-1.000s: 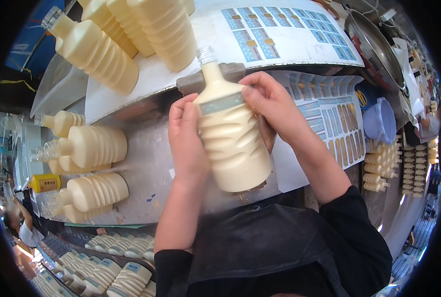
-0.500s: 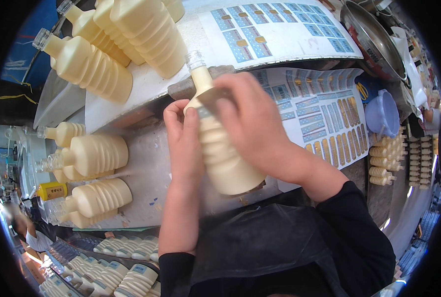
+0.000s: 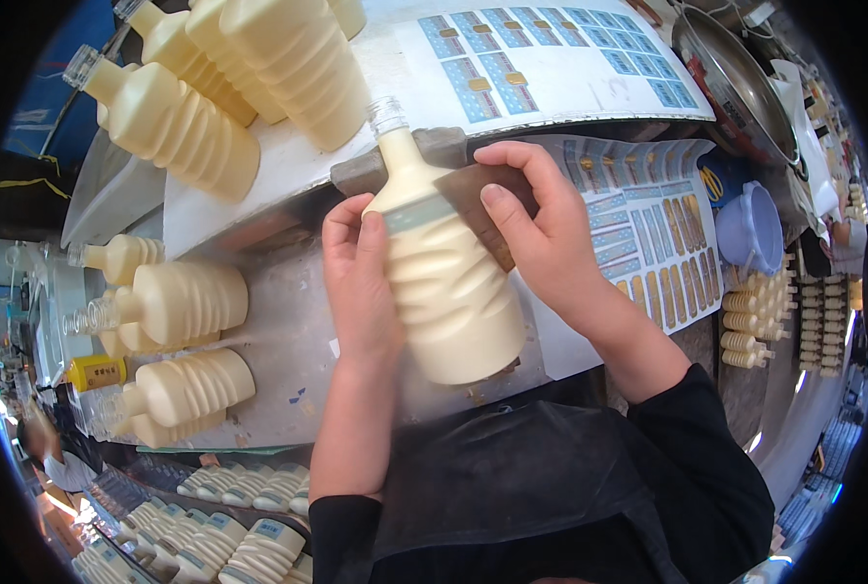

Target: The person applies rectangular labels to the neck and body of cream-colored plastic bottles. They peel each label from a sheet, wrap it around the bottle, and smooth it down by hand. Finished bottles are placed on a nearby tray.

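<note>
A cream-coloured ribbed bottle [image 3: 453, 311] with a clear threaded neck leans in front of me, its neck pointing away to the upper left. My left hand [image 3: 361, 282] grips its left side, thumb on the front by the shoulder. Around the shoulder runs a pale blue-grey label strip [image 3: 416, 214]. Between the thumb and fingers of my right hand [image 3: 555, 234] is a flat brown scraper [image 3: 484, 206], held at the right end of the strip. A grey block [image 3: 356, 175] sits behind the bottle's neck.
Several more cream bottles stand on the white shelf [image 3: 512, 136] at upper left and lie at left [image 3: 185, 302], beside a yellow container [image 3: 96, 372]. Sheets of blue and gold labels [image 3: 614, 234] lie at right, near a lavender bucket [image 3: 750, 229]. Labelled bottles [image 3: 258, 555] fill the lower left.
My right hand has drawn back to the right with the scraper, uncovering the label strip. The bottle and my left hand have stayed nearly in place.
</note>
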Motion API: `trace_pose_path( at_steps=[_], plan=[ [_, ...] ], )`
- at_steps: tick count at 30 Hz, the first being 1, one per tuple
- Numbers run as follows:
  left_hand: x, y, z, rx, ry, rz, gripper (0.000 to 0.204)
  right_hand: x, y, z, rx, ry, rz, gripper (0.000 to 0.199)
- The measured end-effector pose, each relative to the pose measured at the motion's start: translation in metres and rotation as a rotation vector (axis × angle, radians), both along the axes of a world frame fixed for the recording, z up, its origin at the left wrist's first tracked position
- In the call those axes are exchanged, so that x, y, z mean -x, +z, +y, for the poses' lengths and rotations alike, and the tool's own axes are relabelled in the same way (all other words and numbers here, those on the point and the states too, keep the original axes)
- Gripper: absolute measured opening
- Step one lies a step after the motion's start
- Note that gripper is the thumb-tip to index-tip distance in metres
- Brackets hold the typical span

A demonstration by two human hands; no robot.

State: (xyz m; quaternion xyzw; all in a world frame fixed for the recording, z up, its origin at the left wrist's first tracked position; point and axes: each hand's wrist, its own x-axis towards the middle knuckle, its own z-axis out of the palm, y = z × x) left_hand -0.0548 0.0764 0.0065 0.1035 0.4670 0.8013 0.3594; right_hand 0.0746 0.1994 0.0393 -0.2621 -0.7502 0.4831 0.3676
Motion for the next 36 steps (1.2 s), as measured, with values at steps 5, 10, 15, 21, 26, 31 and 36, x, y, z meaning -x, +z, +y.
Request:
trace_pose_path(
  at_steps=[5, 10, 15, 21, 26, 31, 36],
  plan=[
    [-0.001, 0.003, -0.002, -0.034, -0.001, -0.097, 0.023, 0.01, 0.017, 0.001, -0.212, -0.053, -0.032, 0.025],
    [-0.007, 0.014, -0.002, -0.081, -0.006, -0.123, 0.028, 0.018, 0.038, -0.028, -0.873, 0.091, -0.087, 0.029],
    [-0.003, 0.004, -0.009, -0.124, -0.022, -0.104, 0.034, 0.022, 0.043, -0.052, -1.043, 0.365, -0.244, 0.032],
    [-0.002, -0.002, -0.01, -0.169, -0.032, -0.217, 0.042, 0.03, 0.041, -0.052, -1.047, 0.297, -0.223, 0.03],
    [-0.003, 0.008, -0.01, -0.191, -0.017, -0.287, 0.042, 0.042, 0.048, -0.037, -0.631, 0.051, -0.083, 0.019],
    [-0.007, 0.011, -0.003, -0.022, 0.005, -0.122, 0.028, 0.067, 0.047, -0.027, -0.258, 0.066, -0.101, 0.034],
    [-0.004, 0.001, -0.006, -0.015, 0.017, -0.098, 0.026, 0.054, 0.03, -0.003, -0.275, 0.01, -0.205, 0.034]
  ],
)
